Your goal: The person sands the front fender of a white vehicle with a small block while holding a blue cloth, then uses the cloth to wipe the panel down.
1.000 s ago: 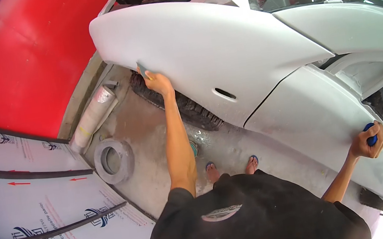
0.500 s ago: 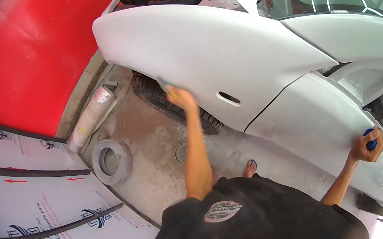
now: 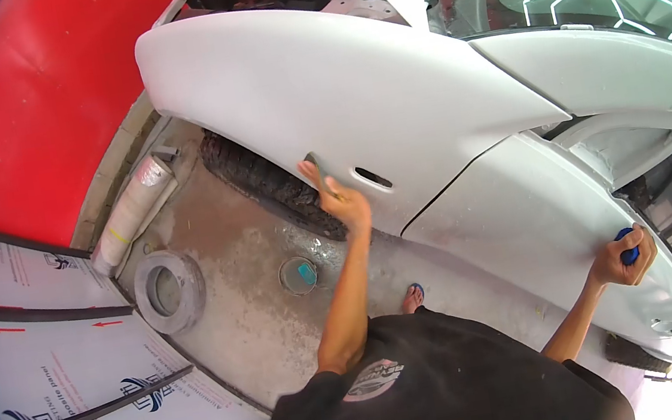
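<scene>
My left hand (image 3: 340, 202) is at the lower edge of the pale grey car fender (image 3: 290, 78), above the front tire. Its fingers are extended over a thin greyish piece, perhaps sandpaper (image 3: 312, 161), held against the panel beside the oval slot; motion blurs it a little. My right hand (image 3: 623, 256) is closed around a blue object (image 3: 628, 246) over the front door (image 3: 520, 217), near its window edge. Fingers cover most of that object, so its kind cannot be made out.
The dark front tire (image 3: 262, 178) sits under the fender. A bucket (image 3: 298, 276) with a teal item stands on the wet concrete. A loose tire (image 3: 169, 292) and a wrapped roll (image 3: 132, 214) lie by the wall panels. Black bars cover the car window opening on the right.
My left hand has slid along the fender edge toward the oval slot, with the greyish piece. My right hand keeps its place on the door. The view has shifted slightly right.
</scene>
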### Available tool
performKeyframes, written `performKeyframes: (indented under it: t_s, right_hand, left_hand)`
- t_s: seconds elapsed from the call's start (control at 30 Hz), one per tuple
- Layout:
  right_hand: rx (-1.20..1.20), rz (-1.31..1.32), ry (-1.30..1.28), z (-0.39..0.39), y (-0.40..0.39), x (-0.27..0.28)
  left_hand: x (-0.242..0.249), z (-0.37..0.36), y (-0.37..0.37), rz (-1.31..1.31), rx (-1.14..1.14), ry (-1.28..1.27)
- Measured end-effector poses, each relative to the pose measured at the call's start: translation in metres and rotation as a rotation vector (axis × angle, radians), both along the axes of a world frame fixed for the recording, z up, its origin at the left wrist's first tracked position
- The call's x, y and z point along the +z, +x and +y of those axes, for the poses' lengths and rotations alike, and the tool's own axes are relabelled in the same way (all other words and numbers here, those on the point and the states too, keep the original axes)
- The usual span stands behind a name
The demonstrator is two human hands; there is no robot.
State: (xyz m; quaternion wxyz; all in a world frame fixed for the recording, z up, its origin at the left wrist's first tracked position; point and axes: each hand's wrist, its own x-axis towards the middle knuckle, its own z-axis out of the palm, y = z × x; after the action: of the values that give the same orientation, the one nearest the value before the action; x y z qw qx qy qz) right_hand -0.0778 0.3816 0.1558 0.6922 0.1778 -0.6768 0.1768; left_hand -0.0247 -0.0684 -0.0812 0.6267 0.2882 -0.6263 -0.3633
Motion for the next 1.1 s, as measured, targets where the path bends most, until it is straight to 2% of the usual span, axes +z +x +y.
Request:
performKeyframes:
  t_s: [0.03, 0.1, 0.13, 0.2, 0.27, 0.3, 0.33, 0.43, 0.53, 0.6, 0.67, 0.7, 0.77, 0.87, 0.93, 1.0, 1.07, 1.1]
  right_hand:
    - [-0.007, 0.002, -0.005, 0.002, 0.002, 0.0]
    - [0.001, 0.029, 0.007, -0.001, 0.001, 0.002]
    - [0.01, -0.002, -0.01, -0.001, 0.004, 0.002]
    - [-0.009, -0.023, -0.007, -0.002, 0.006, 0.002]
    - [0.003, -0.019, -0.017, -0.002, 0.006, 0.003]
    - [0.0, -0.006, -0.016, -0.001, 0.004, 0.002]
    - [0.0, 0.001, -0.013, 0.0, 0.003, 0.0]
    - [-0.009, 0.004, -0.03, -0.004, 0.004, 0.002]
    - [-0.024, -0.008, -0.008, -0.002, 0.005, 0.002]
    - [-0.029, -0.011, 0.007, -0.004, 0.006, 0.004]
    - [-0.011, 0.001, 0.011, 0.002, 0.004, 0.001]
    - [-0.009, 0.011, 0.007, 0.004, 0.001, -0.001]
    - [-0.024, 0.005, 0.01, 0.004, 0.002, -0.001]
    - [-0.02, 0.011, 0.013, 0.005, 0.002, 0.0]
    - [0.003, 0.017, 0.0, 0.009, -0.001, -0.003]
    - [-0.015, -0.002, -0.007, 0.007, 0.001, -0.003]
    - [0.0, -0.012, -0.023, 0.009, -0.001, -0.005]
    - [-0.003, -0.005, -0.016, 0.009, -0.002, -0.004]
  left_hand:
    - [-0.005, -0.015, -0.001, 0.009, 0.012, 0.003]
    - [0.025, -0.095, -0.001, -0.026, 0.058, 0.139]
    - [0.046, -0.145, 0.002, 0.052, -0.065, 0.362]
    - [0.06, -0.164, 0.007, 0.079, -0.148, 0.504]
    - [0.055, -0.131, 0.001, 0.016, -0.081, 0.343]
    - [0.051, -0.082, -0.004, -0.047, 0.032, 0.015]
    - [0.039, -0.033, -0.009, 0.017, -0.022, -0.057]
    - [0.033, -0.026, -0.01, 0.006, -0.063, -0.22]
    - [0.071, -0.158, -0.002, -0.067, 0.004, -0.005]
    - [0.098, -0.182, 0.004, -0.135, -0.116, 0.344]
    - [0.1, -0.156, 0.002, -0.103, -0.114, 0.236]
    - [0.086, -0.104, -0.006, -0.045, -0.058, -0.051]
    - [0.055, -0.026, -0.01, -0.017, -0.113, -0.296]
    - [0.059, -0.088, -0.014, -0.024, -0.11, -0.378]
    - [0.097, -0.159, -0.003, -0.097, -0.079, -0.102]
    - [0.117, -0.183, -0.001, -0.17, -0.158, 0.211]
    - [0.12, -0.15, -0.002, -0.116, -0.167, 0.12]
    - [0.111, -0.097, -0.009, -0.033, -0.141, -0.135]
